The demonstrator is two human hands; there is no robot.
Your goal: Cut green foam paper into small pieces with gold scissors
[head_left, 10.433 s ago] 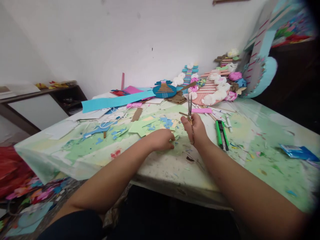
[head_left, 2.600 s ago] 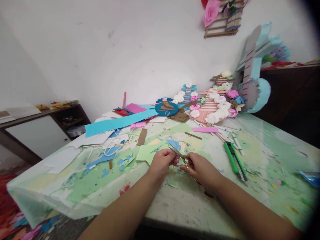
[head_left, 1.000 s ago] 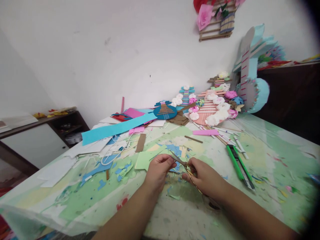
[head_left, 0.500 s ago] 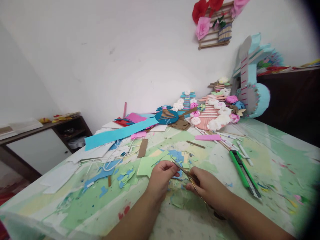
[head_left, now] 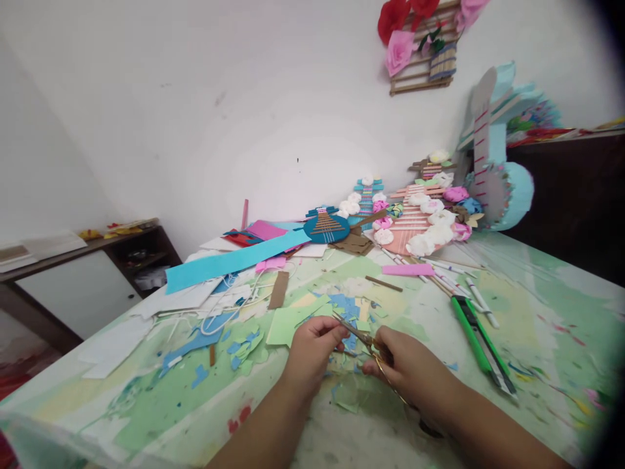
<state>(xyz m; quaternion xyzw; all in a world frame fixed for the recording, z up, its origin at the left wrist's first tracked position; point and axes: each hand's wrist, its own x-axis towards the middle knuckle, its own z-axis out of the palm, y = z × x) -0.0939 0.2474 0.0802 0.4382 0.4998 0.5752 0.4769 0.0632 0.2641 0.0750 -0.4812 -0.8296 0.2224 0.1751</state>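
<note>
My right hand [head_left: 407, 365] is closed around the gold handles of a pair of scissors [head_left: 362, 335], whose blades point up and to the left. The blade tips lie close to the fingers of my left hand [head_left: 317, 342], which is closed in a pinch; what it pinches is hidden by the fingers. Beyond my left hand lies a light green paper sheet [head_left: 286, 326]. Blue and green paper scraps [head_left: 344, 303] are scattered behind and below the blades.
A green utility knife [head_left: 481, 345] rests on the right. White pens [head_left: 478, 299], a pink strip [head_left: 407, 269] and a long turquoise strip [head_left: 234, 260] lie farther back. Decorated paper instruments [head_left: 326, 225] stand along the wall. White paper [head_left: 117, 345] lies left.
The scissor blades have shifted slightly relative to my left hand and seem a little more parted. Both hands stay in nearly the same place; the view has moved very slightly.
</note>
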